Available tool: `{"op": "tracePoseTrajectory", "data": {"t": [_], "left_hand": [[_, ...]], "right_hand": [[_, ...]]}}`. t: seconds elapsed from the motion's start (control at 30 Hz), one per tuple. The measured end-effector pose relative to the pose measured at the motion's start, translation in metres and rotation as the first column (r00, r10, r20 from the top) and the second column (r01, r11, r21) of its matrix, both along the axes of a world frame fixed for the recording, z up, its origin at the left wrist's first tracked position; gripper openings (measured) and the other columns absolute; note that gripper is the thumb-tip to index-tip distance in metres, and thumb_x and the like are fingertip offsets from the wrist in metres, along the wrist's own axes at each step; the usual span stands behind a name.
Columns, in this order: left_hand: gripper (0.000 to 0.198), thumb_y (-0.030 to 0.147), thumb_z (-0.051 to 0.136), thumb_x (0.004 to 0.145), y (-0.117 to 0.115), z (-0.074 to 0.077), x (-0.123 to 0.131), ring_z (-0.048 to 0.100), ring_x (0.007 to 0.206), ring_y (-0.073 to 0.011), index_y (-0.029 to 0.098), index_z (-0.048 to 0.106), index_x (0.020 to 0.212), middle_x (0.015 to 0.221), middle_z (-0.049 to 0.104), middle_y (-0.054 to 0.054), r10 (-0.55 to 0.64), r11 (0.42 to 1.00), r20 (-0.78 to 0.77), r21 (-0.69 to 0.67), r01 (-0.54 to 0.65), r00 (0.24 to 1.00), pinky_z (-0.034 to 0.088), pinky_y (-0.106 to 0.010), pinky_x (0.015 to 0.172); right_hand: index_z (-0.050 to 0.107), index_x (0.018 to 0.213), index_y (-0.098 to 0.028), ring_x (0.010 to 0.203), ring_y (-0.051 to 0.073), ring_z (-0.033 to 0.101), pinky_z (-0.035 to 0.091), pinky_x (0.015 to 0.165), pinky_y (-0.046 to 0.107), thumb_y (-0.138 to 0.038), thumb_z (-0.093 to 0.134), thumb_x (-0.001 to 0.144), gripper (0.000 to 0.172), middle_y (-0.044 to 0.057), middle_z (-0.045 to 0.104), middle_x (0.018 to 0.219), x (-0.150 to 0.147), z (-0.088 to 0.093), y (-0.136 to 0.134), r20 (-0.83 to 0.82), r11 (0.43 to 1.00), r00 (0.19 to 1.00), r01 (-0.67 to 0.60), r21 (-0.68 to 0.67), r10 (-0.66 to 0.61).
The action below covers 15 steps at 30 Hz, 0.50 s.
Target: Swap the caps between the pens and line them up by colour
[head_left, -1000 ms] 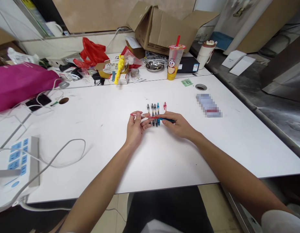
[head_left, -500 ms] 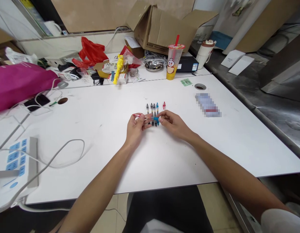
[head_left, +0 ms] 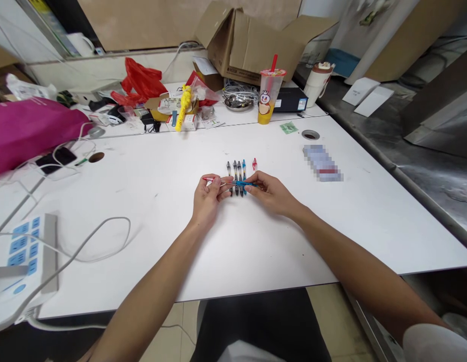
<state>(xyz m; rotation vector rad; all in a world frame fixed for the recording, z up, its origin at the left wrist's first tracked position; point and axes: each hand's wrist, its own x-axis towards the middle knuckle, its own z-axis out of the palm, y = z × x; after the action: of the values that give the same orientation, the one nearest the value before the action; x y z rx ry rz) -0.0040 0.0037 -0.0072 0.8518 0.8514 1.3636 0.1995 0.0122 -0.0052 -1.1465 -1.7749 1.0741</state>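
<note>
My left hand is closed around a slim pen part with a red tip and a clear section pointing right. My right hand pinches a blue pen part whose left end lines up with the red-tipped part. Whether the two parts touch is hard to make out. Beneath and behind my fingers lie several dark pens and a blue pen, side by side. A short red pen piece rests just right of that row.
Behind stand a drink cup with a red straw and a cardboard box. A tape roll and a blurred packet lie to the right. A power strip with looping cable is at the left.
My left hand has shifted slightly left with the red-tipped part. More of the blue part now shows between my hands. The pens on the table stay in place.
</note>
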Motion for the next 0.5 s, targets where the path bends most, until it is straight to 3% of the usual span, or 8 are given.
{"op": "tracePoseTrajectory", "data": {"t": [0.1, 0.2, 0.3, 0.5], "left_hand": [[0.032, 0.042, 0.077, 0.088, -0.001, -0.001, 0.002, 0.076, 0.092, -0.0183, 0.021, 0.056, 0.100, 0.105, 0.078, -0.010, 0.027, 0.999, 0.004, 0.030, -0.027, 1.000, 0.058, -0.027, 0.077], [0.046, 0.042, 0.079, 0.086, 0.000, -0.002, 0.002, 0.076, 0.092, -0.0193, 0.026, 0.052, 0.119, 0.100, 0.078, -0.005, 0.107, 0.993, 0.037, 0.046, -0.109, 0.994, 0.060, -0.033, 0.084], [0.059, 0.040, 0.081, 0.085, 0.003, -0.001, -0.003, 0.075, 0.090, -0.0188, 0.032, 0.046, 0.131, 0.097, 0.076, -0.001, 0.192, 0.979, 0.034, 0.066, -0.194, 0.981, 0.061, -0.034, 0.081], [0.053, 0.042, 0.080, 0.084, 0.005, 0.002, -0.011, 0.072, 0.080, -0.0167, 0.033, 0.056, 0.131, 0.095, 0.075, -0.002, 0.164, 0.985, -0.030, 0.060, -0.162, 0.986, 0.062, -0.030, 0.073]], "right_hand": [[0.064, 0.099, -0.022, 0.072, 0.015, 0.051, 0.040, 0.067, 0.031, -0.040, 0.067, 0.091, 0.019, 0.002, 0.063, 0.087, -0.002, 0.002, -0.002, -0.032, 1.000, 0.999, -0.003, -0.017, 0.003], [0.064, 0.105, -0.022, 0.072, 0.015, 0.052, 0.041, 0.067, 0.031, -0.040, 0.069, 0.089, 0.024, 0.002, 0.064, 0.089, -0.005, 0.005, -0.004, -0.054, 0.998, 0.998, -0.028, -0.053, 0.025], [0.063, 0.110, -0.022, 0.076, 0.016, 0.055, 0.042, 0.068, 0.031, -0.041, 0.067, 0.090, 0.027, 0.003, 0.065, 0.091, -0.005, 0.008, -0.004, -0.082, 0.998, 0.997, -0.014, -0.058, 0.010], [0.066, 0.095, -0.021, 0.068, 0.015, 0.051, 0.040, 0.065, 0.031, -0.043, 0.061, 0.093, 0.023, 0.001, 0.061, 0.077, -0.001, 0.010, -0.003, -0.005, 1.000, 1.000, 0.027, -0.012, -0.027]]}}
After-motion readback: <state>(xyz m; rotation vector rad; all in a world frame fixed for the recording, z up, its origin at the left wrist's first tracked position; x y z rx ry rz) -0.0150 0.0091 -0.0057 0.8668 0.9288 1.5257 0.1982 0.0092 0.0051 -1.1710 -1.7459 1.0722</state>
